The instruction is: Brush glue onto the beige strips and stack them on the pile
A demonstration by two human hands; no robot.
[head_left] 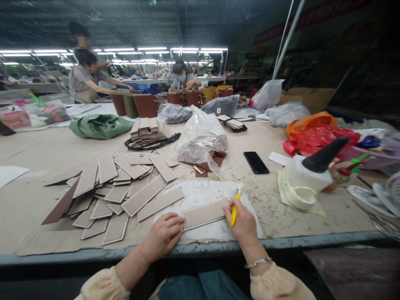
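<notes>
Strip (204,213) on white sheet (203,191), betw. L hand (168,233) & R hand (244,221); L at its left end, can't tell if pinching; R grips brush (235,208); strip may skid if loosely held; brush may smear it if tipped; pile (117,194) may slump if bumped.

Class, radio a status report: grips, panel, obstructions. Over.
Left-hand grip at left end of pale panel; right-hand grip on yellow brush. Panel lies on white sheet. Loose panels heaped to its left, none on it.
</notes>
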